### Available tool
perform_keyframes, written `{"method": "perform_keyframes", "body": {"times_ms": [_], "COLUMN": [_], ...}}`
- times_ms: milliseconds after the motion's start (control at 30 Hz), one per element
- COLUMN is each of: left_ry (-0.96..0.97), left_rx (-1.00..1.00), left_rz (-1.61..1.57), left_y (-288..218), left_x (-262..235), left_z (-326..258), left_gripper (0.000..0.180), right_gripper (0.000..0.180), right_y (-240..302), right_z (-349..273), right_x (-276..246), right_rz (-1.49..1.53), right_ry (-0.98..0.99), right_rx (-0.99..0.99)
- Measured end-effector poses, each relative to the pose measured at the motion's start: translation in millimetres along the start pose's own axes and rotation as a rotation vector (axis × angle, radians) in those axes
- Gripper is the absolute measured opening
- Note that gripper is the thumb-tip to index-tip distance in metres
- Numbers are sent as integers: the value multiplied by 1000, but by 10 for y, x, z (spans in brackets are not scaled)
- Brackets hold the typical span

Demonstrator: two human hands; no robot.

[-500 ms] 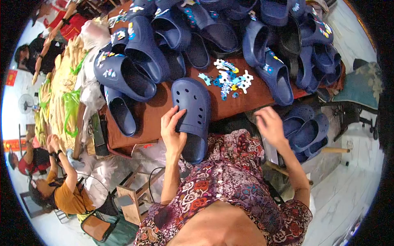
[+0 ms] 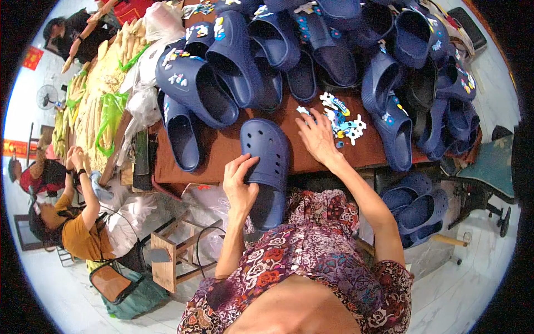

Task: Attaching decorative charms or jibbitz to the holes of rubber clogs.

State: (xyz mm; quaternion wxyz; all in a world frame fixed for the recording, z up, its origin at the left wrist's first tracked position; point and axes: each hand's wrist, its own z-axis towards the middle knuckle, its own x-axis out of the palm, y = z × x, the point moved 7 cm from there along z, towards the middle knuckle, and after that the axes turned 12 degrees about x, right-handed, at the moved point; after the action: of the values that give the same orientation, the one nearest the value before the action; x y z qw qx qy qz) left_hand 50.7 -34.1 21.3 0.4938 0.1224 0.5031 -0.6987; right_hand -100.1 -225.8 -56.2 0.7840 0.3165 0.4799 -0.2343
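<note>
A navy blue clog (image 2: 264, 161) with round holes in its toe stands in front of me at the table's near edge, its toe pointing away. My left hand (image 2: 240, 181) grips its left side near the opening, fingertips on the upper. No charms show on this clog. My right hand (image 2: 318, 136) lies over the brown tabletop (image 2: 222, 161), fingers spread, at the left edge of a small pile of colourful shoe charms (image 2: 346, 127). The fingers cover part of that pile; I see nothing held in them.
Many navy clogs (image 2: 233, 61) decorated with charms crowd the table's far side. Several plain clogs (image 2: 414, 209) hang or rest below the table at right. A wooden stool (image 2: 164, 261) stands at lower left. Farther left, a person in an orange shirt (image 2: 92, 234) works beside heaped pale gloves (image 2: 92, 117).
My right hand has moved left and away from me, from beyond the table's near edge to the charms. The left hand still holds the clog. The whole view has shifted slightly.
</note>
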Motion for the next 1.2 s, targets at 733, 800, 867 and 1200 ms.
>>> {"method": "perform_keyframes", "body": {"times_ms": [733, 800, 867, 1200], "left_ry": [88, 105, 137, -236], "left_rx": [138, 155, 159, 40], "left_rz": [-197, -225, -333, -191], "left_y": [-303, -257, -245, 374], "left_x": [766, 749, 684, -41], "left_z": [458, 426, 397, 603], "left_gripper": [46, 48, 48, 23], "right_gripper": [54, 53, 54, 47], "right_y": [412, 430, 429, 376], "right_z": [-621, -595, -549, -528], "right_x": [-669, -667, -658, -727], "right_rz": [425, 429, 370, 435], "right_ry": [62, 48, 75, 67], "right_rx": [158, 141, 149, 209]}}
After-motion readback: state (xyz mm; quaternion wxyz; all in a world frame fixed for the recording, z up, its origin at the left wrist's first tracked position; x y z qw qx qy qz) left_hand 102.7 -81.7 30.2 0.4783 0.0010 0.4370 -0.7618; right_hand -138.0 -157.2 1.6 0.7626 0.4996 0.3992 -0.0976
